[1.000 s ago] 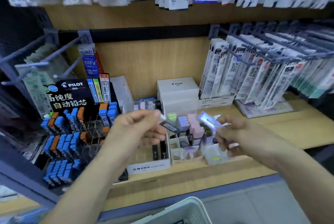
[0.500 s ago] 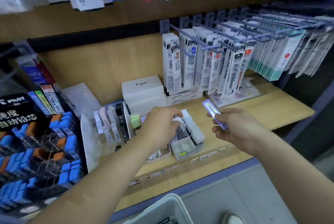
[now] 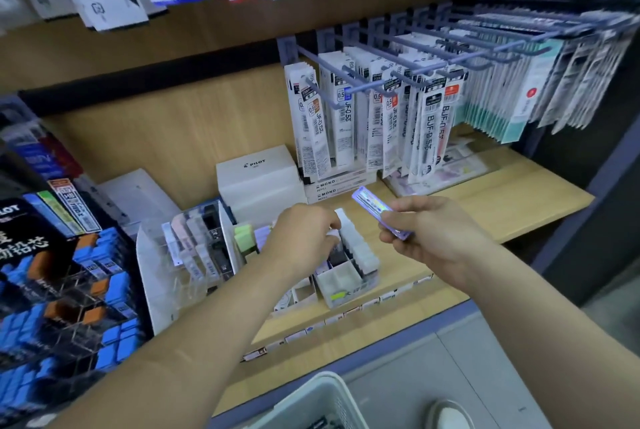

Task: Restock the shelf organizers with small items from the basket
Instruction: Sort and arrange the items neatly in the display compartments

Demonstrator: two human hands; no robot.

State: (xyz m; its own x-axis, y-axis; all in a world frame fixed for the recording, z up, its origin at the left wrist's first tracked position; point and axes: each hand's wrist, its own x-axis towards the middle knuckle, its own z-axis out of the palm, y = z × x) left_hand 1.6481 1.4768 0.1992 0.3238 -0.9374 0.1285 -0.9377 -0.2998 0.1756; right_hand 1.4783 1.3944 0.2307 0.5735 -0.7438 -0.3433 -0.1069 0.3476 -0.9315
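White organizer (image 3: 350,293) of white cases (image 3: 357,242)

Your left forearm enters from the lower left of the frame and runs diagonally up toward centre. Your left hand (image 3: 304,238) sits just left of centre with its back to the camera, wrist bent down, fingers curled downward. The fingertips are hidden, so can't tell if they grip anything. Your right forearm comes in from the lower right corner, angled up-left. Your right hand (image 3: 436,238) is just right of centre, level with the left. Its curled fingers (image 3: 391,231) and thumb pinch a slim purple case (image 3: 372,207) that sticks out up-left. The hands are near each other, not touching.
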